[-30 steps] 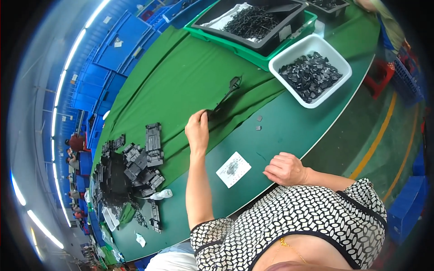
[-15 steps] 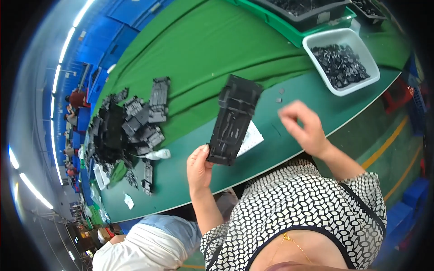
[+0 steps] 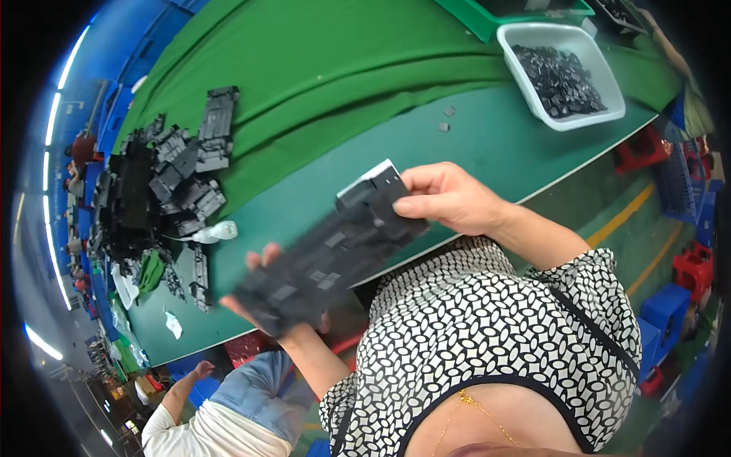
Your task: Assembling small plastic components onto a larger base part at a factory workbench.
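Observation:
A long black plastic molded part (image 3: 327,259), blurred by motion, is held at a slant above the table's front edge. My left hand (image 3: 293,339) supports its lower left end from beneath, with fingertips showing past the far side. At the upper right end, my right hand (image 3: 449,199) pinches the part, thumb on top and fingers behind. A white strip (image 3: 365,181) shows along the part's far edge; whether it touches the part I cannot tell. Beyond my hands, two small dark pieces (image 3: 445,120) lie on the table.
On the left is a heap of similar black parts (image 3: 129,198), with a white bottle-shaped object (image 3: 217,231) beside it. A white bin (image 3: 544,118) of small black pieces stands at the far right, near a green crate (image 3: 476,21). Another person (image 3: 228,404) is at the lower left.
The black part has swung from near upright to a slant, lower and nearer to me. My right hand, formerly apart from it, now grips its end. The view has shifted.

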Tool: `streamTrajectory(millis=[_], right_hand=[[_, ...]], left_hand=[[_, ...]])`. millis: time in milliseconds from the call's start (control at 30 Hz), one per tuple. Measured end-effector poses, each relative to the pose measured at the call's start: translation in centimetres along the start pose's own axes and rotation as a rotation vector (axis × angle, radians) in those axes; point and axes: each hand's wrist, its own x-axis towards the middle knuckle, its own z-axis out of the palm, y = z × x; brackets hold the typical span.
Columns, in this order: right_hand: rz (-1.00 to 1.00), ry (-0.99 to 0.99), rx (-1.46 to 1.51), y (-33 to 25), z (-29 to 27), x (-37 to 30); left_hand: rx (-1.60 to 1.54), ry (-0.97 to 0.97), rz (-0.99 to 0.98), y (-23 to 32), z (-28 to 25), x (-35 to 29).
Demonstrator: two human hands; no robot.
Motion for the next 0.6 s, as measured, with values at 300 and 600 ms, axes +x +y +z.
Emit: streamTrajectory(millis=[300,600], right_hand=[[0.179,-0.18,0.097,3.8,5.5,1.1],[-0.147,0.382,-0.777,-2.6,-5.3,-2.5]], left_hand=[[0.236,0.138,0.305,-7.0,6.9,0.7],[-0.17,-0.092,0.016,-5.9,-0.2,0.9]])
